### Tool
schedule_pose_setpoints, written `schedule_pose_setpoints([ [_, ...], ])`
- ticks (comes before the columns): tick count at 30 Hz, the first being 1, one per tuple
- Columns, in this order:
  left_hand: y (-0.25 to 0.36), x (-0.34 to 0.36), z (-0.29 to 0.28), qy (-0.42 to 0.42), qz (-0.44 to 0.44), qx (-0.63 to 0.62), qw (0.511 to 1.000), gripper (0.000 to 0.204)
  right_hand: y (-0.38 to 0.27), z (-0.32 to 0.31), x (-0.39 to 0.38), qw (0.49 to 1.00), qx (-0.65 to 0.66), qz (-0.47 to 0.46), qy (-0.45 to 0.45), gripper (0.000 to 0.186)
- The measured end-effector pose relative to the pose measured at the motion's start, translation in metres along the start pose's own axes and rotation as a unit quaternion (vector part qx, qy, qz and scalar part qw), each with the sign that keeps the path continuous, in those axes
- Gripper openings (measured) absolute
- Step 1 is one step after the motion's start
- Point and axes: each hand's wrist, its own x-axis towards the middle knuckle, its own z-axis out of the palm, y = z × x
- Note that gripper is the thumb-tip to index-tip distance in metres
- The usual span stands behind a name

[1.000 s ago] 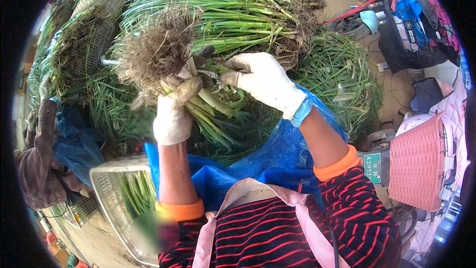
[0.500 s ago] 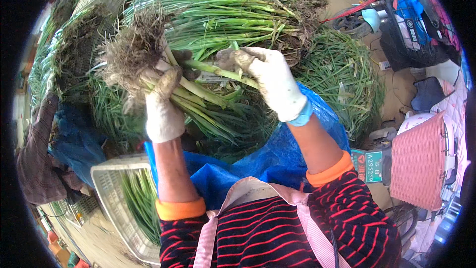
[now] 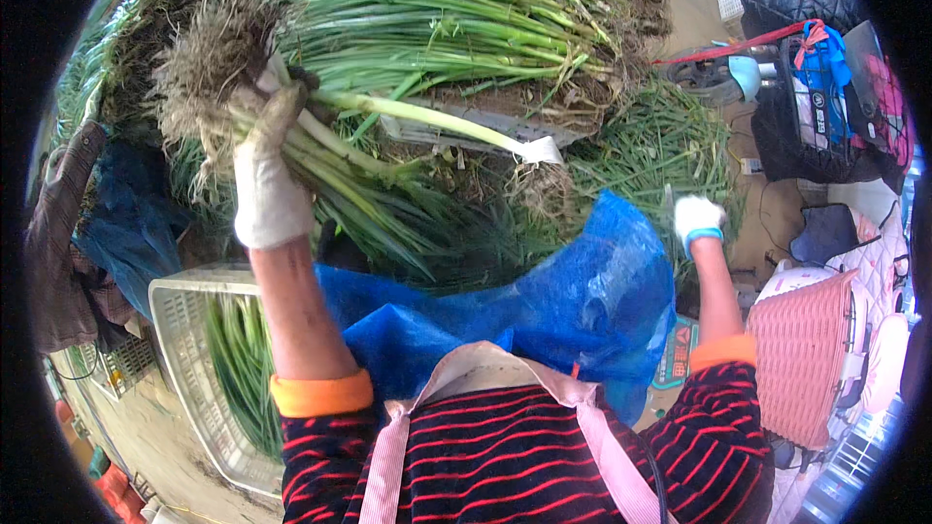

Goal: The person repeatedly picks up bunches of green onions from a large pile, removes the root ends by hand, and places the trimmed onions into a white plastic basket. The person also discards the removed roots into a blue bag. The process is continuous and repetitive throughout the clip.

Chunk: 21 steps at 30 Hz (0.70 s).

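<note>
My left hand [image 3: 267, 170], in a soiled white glove, is closed around a bunch of green onions [image 3: 320, 141]. Their tangled, muddy roots [image 3: 209, 58] point up and left, and the green leaves hang down to the right. One stalk [image 3: 427, 116] sticks out from beside the left fingers toward the right, its pale base and roots [image 3: 541, 180] at the far end. Well away to the right, over a heap of loose green leaves [image 3: 650, 160], is my gloved right hand [image 3: 699, 218]. It is off the bunch, and its fingers are smeared by motion.
A big pile of green onions [image 3: 427, 10] lies ahead. A white crate [image 3: 170, 330] with green onions stands at lower left. Blue plastic sheeting [image 3: 592, 272] covers my front. On the right are a pink basket [image 3: 801, 359] and a black-and-blue bag [image 3: 825, 87].
My right hand has let go of the stalk and moved far right and down. My left hand has shifted left with the bunch. The single stalk's pale base now shows.
</note>
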Motion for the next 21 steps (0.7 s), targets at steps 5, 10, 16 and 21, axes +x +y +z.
schedule_pose_setpoints([
  [5,-0.002,0.000,0.001,0.019,0.003,0.051,0.998,0.033,-0.038,-0.064,-0.021,0.915,0.244,-0.200,0.250,0.054],
  [10,-0.004,-0.006,0.010,-0.019,-0.048,-0.016,0.999,0.032,-0.143,-0.159,-0.074,0.508,0.768,-0.347,-0.177,0.041],
  [16,-0.028,-0.022,0.013,-0.196,-0.077,0.039,0.977,0.019,-0.155,-0.186,-0.105,0.473,0.701,-0.478,-0.238,0.041],
  [21,-0.020,-0.026,0.019,-0.227,-0.107,0.073,0.965,0.037,-0.138,-0.168,-0.078,0.502,0.687,-0.498,-0.166,0.051],
])
